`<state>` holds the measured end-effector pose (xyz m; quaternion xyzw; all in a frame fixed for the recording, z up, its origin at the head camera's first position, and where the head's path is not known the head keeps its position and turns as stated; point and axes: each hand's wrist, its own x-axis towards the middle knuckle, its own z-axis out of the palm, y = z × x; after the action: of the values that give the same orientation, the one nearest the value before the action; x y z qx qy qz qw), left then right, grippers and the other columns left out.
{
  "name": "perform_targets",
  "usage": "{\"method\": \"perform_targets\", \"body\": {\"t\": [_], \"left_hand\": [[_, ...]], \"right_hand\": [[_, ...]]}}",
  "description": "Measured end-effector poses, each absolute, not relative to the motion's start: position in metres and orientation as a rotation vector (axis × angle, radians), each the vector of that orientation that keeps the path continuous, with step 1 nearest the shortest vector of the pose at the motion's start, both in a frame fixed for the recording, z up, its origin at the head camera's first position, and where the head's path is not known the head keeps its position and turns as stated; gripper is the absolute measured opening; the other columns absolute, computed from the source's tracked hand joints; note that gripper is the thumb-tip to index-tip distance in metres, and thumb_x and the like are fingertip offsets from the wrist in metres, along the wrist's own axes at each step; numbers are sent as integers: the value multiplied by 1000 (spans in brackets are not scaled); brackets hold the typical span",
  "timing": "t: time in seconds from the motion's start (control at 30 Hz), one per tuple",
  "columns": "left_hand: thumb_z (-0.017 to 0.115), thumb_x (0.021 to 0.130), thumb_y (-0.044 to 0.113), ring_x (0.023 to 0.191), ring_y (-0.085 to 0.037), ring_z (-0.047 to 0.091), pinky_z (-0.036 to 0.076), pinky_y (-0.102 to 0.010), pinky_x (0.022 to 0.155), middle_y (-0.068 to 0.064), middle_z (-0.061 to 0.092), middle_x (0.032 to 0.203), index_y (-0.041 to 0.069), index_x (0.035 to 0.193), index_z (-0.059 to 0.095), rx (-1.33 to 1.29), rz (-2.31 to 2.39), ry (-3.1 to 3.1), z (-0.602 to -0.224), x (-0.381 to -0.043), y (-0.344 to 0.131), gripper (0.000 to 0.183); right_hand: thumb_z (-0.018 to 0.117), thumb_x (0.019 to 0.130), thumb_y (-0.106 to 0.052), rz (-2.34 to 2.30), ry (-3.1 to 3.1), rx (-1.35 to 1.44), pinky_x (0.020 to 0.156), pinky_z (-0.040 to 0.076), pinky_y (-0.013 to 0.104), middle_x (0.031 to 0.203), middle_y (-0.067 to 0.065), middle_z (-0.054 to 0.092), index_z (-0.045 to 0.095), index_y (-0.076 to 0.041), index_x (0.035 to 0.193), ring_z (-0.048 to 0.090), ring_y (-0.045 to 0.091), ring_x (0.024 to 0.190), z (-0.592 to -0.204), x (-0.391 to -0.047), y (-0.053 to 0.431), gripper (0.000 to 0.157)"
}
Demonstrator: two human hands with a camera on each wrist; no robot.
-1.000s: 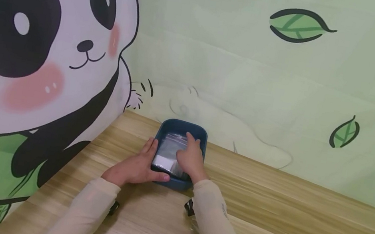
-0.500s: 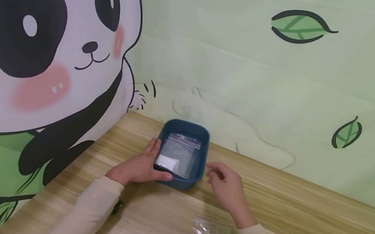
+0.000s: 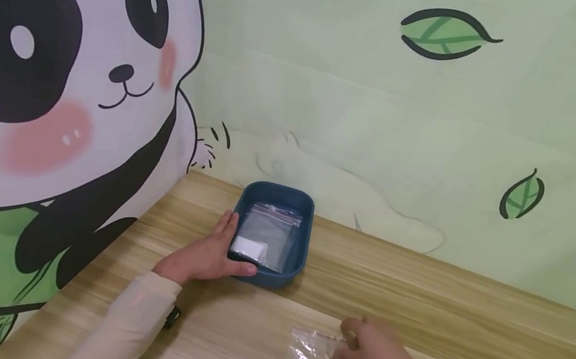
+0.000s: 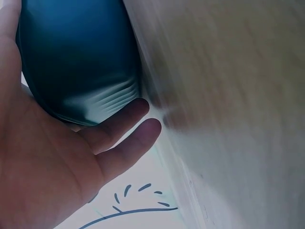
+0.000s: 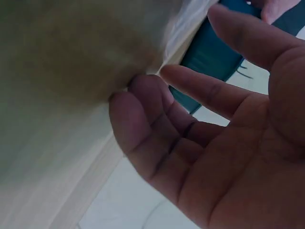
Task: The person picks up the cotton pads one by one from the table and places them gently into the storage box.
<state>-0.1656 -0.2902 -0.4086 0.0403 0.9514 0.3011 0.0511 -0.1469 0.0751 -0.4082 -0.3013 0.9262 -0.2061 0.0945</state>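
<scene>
A dark blue plastic box (image 3: 301, 256) stands on the table near the back wall. Inside it lies a clear zip-lock bag (image 3: 271, 233) with a white patch at its lower left. My left hand (image 3: 204, 256) rests on the box's near left corner, straight fingers along its side and thumb across the front rim; the left wrist view shows the fingers against the ribbed wall. Lower right, my right hand (image 3: 379, 356) hovers over another clear zip-lock bag (image 3: 309, 356), covering its top right. Its fingers bend loosely, thumb and forefinger apart, nothing between them.
Wood-grain tabletop (image 3: 417, 286) surrounds the box and the loose bag. Behind it hangs a pale green cloth (image 3: 326, 73) printed with leaves, and a large printed panda (image 3: 86, 69) fills the left side.
My right hand has come out of the blue box, leaving a bag there, and moved down right to the bag on the table. The left hand has stayed at the box.
</scene>
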Motion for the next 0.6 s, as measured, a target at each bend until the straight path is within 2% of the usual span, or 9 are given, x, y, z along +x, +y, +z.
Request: {"method": "perform_targets", "body": {"t": [0.17, 0.37, 0.5, 0.6], "left_hand": [[73, 81, 68, 136, -48, 41, 37, -53, 109, -23, -5, 166, -1, 160, -1, 129, 908, 2899, -406, -166, -291, 128], [73, 81, 67, 136, -48, 41, 37, -53, 109, -23, -5, 166, -1, 160, -1, 115, 915, 2898, -403, -166, -291, 128], [73, 80, 68, 136, -47, 42, 38, -52, 109, -21, -6, 167, 1, 161, -2, 101, 918, 2886, -405, -165, -290, 129], [74, 80, 68, 135, -47, 43, 38, -52, 109, -21, -6, 167, 2, 161, -1, 101, 926, 2880, -407, -165, -289, 129]], "right_hand": [[83, 80, -16, -581, 2777, -947, 68, 49, 41, 84, -1, 56, 64, -8, 101, 51, 16, 74, -412, -142, 70, 30], [79, 82, -9, -534, 2793, -1116, 62, 45, 34, 76, -7, 52, 60, -15, 85, 47, 11, 68, -415, -142, 69, 20], [74, 87, -8, -571, 2770, -1162, 62, 46, 33, 76, -11, 54, 62, -17, 83, 49, 7, 69, -414, -144, 73, 16], [68, 92, -7, -706, 2720, -1118, 61, 46, 31, 77, -11, 54, 64, -17, 88, 49, 6, 68, -413, -148, 79, 11]]}}
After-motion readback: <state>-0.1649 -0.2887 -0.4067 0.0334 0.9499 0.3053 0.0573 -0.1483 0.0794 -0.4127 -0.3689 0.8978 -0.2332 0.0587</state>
